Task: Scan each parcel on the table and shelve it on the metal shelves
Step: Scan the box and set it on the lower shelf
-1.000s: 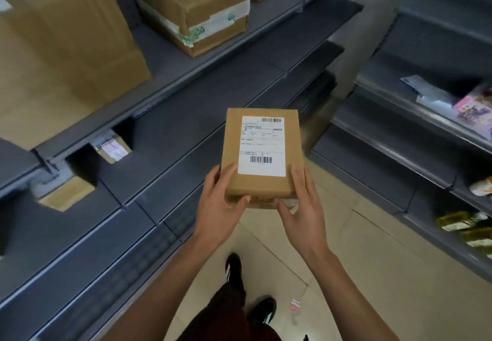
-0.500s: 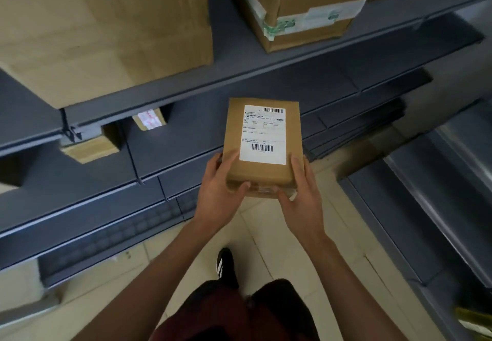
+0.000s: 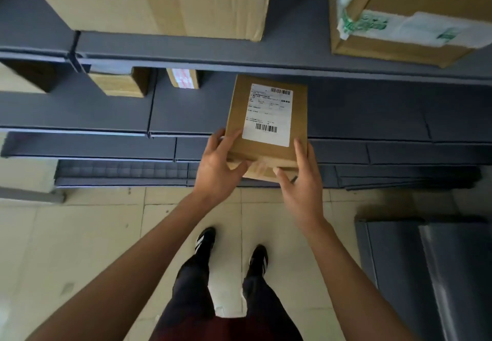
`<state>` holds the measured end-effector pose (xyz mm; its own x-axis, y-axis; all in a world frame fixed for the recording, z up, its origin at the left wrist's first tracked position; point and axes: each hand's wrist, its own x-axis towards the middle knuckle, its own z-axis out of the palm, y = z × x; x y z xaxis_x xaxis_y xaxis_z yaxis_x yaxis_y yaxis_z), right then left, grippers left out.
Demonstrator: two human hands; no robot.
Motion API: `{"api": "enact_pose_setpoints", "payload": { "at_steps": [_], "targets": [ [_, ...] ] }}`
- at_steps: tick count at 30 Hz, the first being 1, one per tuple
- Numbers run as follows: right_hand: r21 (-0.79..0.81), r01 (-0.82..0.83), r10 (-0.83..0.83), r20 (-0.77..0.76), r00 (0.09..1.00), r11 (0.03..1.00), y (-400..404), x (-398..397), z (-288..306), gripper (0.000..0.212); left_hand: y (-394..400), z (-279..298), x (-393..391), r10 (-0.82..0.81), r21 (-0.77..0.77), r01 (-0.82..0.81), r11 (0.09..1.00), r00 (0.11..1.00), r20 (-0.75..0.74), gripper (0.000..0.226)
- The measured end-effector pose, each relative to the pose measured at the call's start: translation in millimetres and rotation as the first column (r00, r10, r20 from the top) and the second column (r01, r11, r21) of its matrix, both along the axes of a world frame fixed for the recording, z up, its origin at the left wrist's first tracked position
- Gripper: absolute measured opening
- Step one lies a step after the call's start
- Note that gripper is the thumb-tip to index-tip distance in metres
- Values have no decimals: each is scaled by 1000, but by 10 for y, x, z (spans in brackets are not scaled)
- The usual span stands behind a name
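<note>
Both hands, left hand (image 3: 217, 166) and right hand (image 3: 300, 181), grip the parcel's (image 3: 263, 138) near end. Shelving step: slide it toward twelve o'clock onto the grey shelf (image 3: 372, 112).

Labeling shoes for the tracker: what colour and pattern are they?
Black shoes with white diagonal side stripes, seen in the head view.

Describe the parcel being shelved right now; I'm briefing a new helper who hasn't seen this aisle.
Face the grey metal shelves. In front of the second tier, the left hand and right hand hold the parcel by its near end. Unlike the big cartons above and the small boxes tucked at the back, it is flat and brown, with a white label bearing two barcodes facing up.
</note>
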<state>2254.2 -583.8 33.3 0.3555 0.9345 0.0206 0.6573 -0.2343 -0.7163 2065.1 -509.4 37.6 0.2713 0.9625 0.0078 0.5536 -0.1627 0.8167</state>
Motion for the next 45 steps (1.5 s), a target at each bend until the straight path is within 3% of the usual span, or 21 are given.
{"api": "enact_pose_setpoints", "payload": {
  "at_steps": [7, 14, 23, 34, 45],
  "targets": [
    [52, -110, 109, 21, 994, 993, 270, 241, -329, 79, 62, -336, 194, 107, -5, -107, 994, 994, 7, 70],
    [92, -77, 79, -12, 997, 993, 464, 150, -604, 78, 251, -572, 110, 118, 9, -119, 993, 991, 63, 68],
    [234, -51, 59, -29, 998, 971, 790, 89, -840, 60, 631, -791, 56, 98, 113, -114, 987, 986, 132, 67],
    [314, -77, 84, -9, 996, 946, 1359, 325, -967, 60, 1246, -836, 235, 56, 250, -90, 964, 989, 139, 64],
    [337, -145, 144, 28, 989, 930, 1901, 507, -1000, 60, 1797, -835, 390, 90, 211, -123, 970, 983, 159, 68]
  ]
}}
